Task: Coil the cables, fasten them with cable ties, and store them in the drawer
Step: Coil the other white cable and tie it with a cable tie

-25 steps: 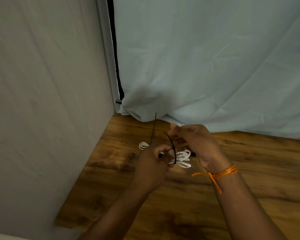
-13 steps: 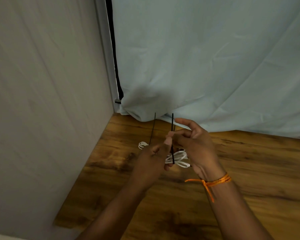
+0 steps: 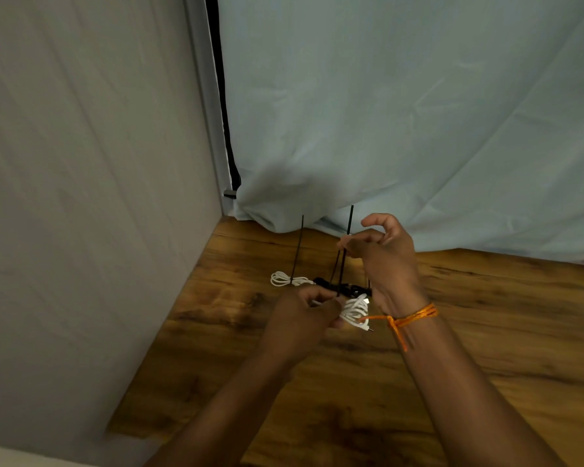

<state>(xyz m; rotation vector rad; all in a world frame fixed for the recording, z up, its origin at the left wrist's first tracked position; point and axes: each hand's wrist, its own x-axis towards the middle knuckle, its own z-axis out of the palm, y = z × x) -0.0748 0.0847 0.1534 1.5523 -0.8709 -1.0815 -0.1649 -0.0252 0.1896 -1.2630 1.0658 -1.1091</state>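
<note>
My left hand (image 3: 305, 306) grips a coiled white cable (image 3: 355, 311) just above the wooden table (image 3: 486, 332). A black cable tie (image 3: 346, 251) loops around the coil, and my right hand (image 3: 381, 261) pinches its tail, which points straight up. Behind my hands a second coiled white cable (image 3: 284, 279) lies on the table with another black tie (image 3: 298, 247) standing up from it. A coiled black cable (image 3: 344, 287) rests on the table between the two, partly hidden by my fingers.
A grey cloth wall (image 3: 81, 197) closes the left side and a pale blue curtain (image 3: 418, 112) hangs along the back, its hem resting on the table. An orange thread is tied around my right wrist (image 3: 412, 316). No drawer is in view.
My right hand has risen and pulled the tie's tail upward, so the loop has drawn in around the white coil. My left hand has dropped slightly with the coil.
</note>
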